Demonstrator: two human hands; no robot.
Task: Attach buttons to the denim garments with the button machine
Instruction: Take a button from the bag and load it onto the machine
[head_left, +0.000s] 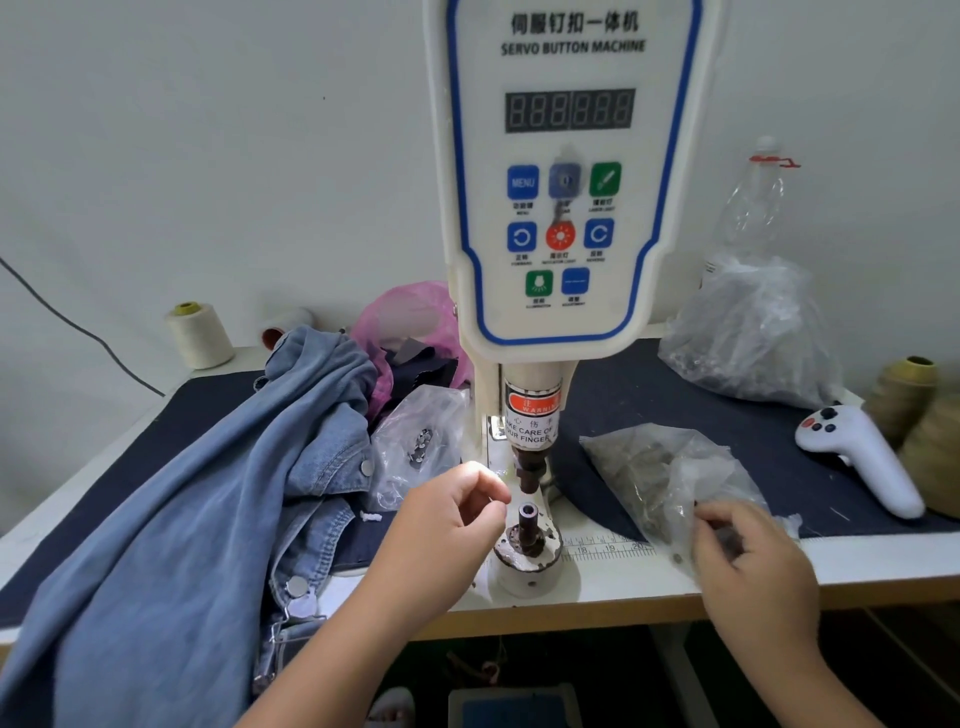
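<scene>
Denim garment lies heaped at 9 o'clock on the tabletop. Left hand, fingers curled, pinching nothing visible, hovers beside the button machine die. Right hand pinches a plastic bag at 3 o'clock.

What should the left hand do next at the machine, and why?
Probably set its part on the lower die: the left hand hovers beside it, fingertips pinched, the die looks empty. The right hand reaches into the plastic bag.
</scene>
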